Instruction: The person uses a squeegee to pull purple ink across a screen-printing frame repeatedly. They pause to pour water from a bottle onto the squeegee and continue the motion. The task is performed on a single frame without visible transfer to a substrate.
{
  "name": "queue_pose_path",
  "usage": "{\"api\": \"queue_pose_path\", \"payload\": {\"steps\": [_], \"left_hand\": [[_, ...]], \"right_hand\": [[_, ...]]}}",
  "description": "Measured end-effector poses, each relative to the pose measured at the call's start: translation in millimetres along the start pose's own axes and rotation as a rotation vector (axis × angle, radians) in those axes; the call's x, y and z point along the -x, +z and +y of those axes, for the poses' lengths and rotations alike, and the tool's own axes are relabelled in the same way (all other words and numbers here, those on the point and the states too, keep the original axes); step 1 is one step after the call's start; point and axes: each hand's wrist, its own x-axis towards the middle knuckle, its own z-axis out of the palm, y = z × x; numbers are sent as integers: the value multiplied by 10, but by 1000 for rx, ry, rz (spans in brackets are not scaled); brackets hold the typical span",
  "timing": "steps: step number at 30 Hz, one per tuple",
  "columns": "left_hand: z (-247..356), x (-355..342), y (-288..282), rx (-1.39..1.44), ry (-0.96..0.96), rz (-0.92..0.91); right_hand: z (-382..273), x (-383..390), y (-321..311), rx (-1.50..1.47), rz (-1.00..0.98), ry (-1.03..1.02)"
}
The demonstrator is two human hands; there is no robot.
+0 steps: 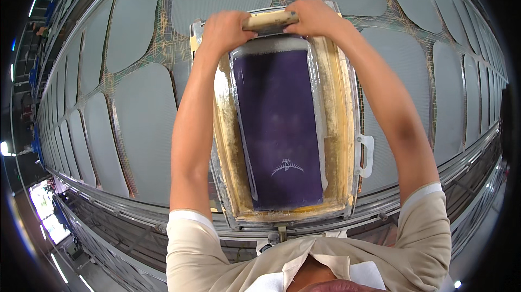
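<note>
Both my arms reach forward over a screen printing frame (pixel 342 118) that lies flat in front of me. At its far end I grip a squeegee (pixel 270 20) by its pale, worn handle. My left hand (pixel 223 30) is closed round the left end of the handle, and my right hand (pixel 313 18) round the right end. Below the handle, a band of grey ink (pixel 277 46) crosses the far end of the dark purple mesh (pixel 279 113). More grey ink runs down both long sides of the mesh. A small winged, curved design shows near its close end.
The frame rests on a long printing table with rows of grey cut panels (pixel 144 124), parted by strips of crossing coloured lines (pixel 165 42). A white handle (pixel 366 155) juts from the frame's right side. A metal rail (pixel 374 205) runs along the near table edge.
</note>
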Motion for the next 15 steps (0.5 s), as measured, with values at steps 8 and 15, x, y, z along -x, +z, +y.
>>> {"api": "queue_pose_path", "payload": {"steps": [8, 15], "left_hand": [[224, 715, 124, 104, -9, 36], [1229, 2656, 224, 189, 89, 118]], "right_hand": [[-381, 584, 226, 35, -20, -23], [-1194, 2540, 660, -48, -101, -29]]}}
